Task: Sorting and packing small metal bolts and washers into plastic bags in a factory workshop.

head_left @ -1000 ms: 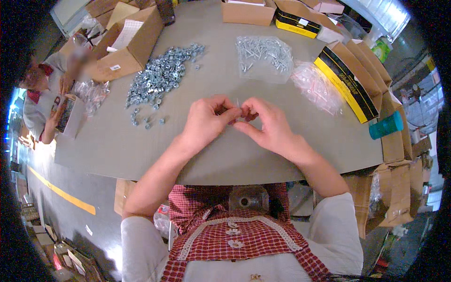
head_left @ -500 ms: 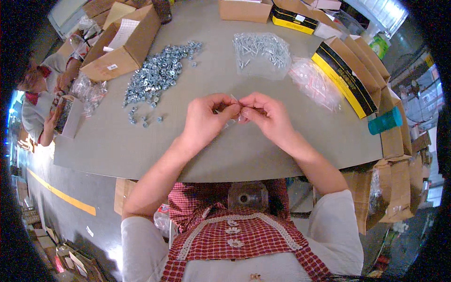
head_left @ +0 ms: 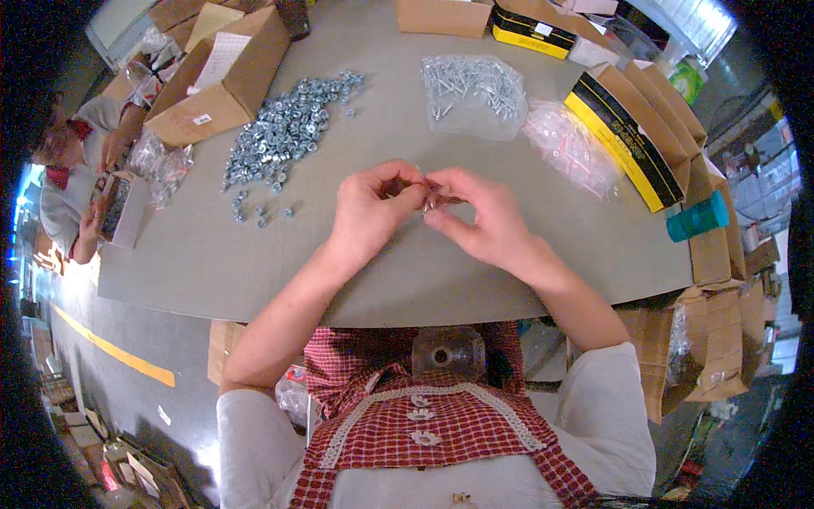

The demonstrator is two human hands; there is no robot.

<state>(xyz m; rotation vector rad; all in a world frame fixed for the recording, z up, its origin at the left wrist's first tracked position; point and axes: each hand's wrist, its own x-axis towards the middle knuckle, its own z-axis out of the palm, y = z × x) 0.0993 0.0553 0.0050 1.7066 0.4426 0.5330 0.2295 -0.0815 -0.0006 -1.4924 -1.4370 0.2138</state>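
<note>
My left hand (head_left: 370, 212) and my right hand (head_left: 490, 219) meet over the middle of the grey table (head_left: 475, 293). Between their fingertips is a small clear plastic bag (head_left: 430, 202), mostly covered by the fingers. My left thumb and forefinger are pinched together on it, and the right fingers grip its other side with the thumb a little apart. Whether anything is inside cannot be seen. Beyond my left hand lies a heap of silvery nuts (head_left: 284, 131). Silvery screws (head_left: 475, 85) lie on clear plastic farther off. Flat clear bags with red lines (head_left: 570, 151) are piled to the right.
An open cardboard box (head_left: 199, 114) stands at the far left, black-and-yellow boxes (head_left: 623, 140) at the right. Near the right edge lies a teal cylinder (head_left: 697, 217). Another person (head_left: 72, 182) works at the left with a small white box (head_left: 125, 212).
The fingertips have shifted slightly on the bag. My right thumb has moved down and away from the left fingers, showing more of the clear plastic. Both forearms stay in place.
</note>
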